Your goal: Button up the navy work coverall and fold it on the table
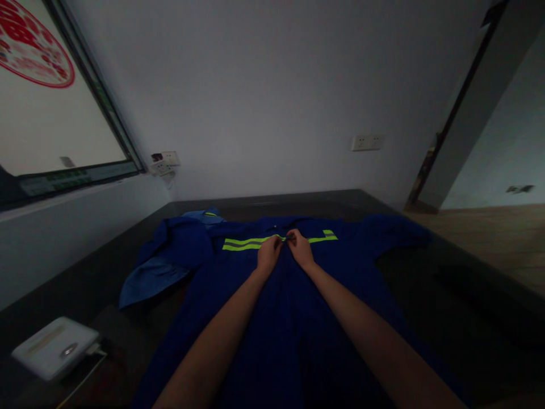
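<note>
Lying spread across the middle and bottom of the frame, the blue garment (276, 324) rests on the dark table (315, 199), its sleeves out to either side. Laying it out looks done; the work seems to be at the front, level with the bright stripe (242, 245), just below the collar. What is left I cannot tell, since the cloth under the fingers and toward the bottom edge is too dark to show whether it is fastened.

Both hands meet near the centre, just beside each other. The left hand (269, 253) has thumb and fingers drawn together, pinching cloth at the stripe. The right hand (300, 248) is likewise closed in a pinch at the front, with something small and dark at its fingertips, too blurred to name. A white box (57, 346) sits at lower left.
</note>
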{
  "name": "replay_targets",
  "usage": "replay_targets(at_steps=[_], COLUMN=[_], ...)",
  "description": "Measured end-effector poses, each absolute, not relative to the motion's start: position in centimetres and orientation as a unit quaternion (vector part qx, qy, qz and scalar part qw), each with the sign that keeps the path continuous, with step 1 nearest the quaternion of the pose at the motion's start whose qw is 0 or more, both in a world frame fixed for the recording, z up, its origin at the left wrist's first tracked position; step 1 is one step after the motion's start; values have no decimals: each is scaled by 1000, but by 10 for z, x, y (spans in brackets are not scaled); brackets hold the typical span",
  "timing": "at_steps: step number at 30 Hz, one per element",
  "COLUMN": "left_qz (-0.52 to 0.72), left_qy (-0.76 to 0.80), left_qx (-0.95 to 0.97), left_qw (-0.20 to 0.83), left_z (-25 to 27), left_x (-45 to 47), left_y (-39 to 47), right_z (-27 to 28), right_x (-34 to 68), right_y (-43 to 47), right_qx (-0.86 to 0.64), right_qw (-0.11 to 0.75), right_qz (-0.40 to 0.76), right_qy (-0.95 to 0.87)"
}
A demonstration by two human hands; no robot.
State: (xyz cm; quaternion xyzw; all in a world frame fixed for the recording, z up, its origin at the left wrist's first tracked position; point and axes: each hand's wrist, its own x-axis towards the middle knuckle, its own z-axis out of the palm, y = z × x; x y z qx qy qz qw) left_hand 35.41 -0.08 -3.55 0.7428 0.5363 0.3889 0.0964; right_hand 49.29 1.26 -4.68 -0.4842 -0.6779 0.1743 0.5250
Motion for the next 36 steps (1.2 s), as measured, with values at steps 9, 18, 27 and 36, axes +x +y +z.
replay_targets(at_steps=[9, 18, 27, 36], left_qz=[406, 429, 439, 443], left_qy=[537, 538, 513, 505], left_qx=[731, 715, 726, 727], left_qw=[109, 126, 131, 142], left_z=[-36, -40, -47, -51], left_x=[354, 354, 349, 348], left_y=[1, 7, 11, 15], right_z=[-54, -52, -48, -46], right_x=[495, 494, 496, 497], right_y=[19, 20, 17, 16], right_qx=[-476, -478, -465, -473], right_qw=[585, 545, 498, 482], right_qz=[222, 191, 157, 144], right_qy=[-618, -662, -715, -723])
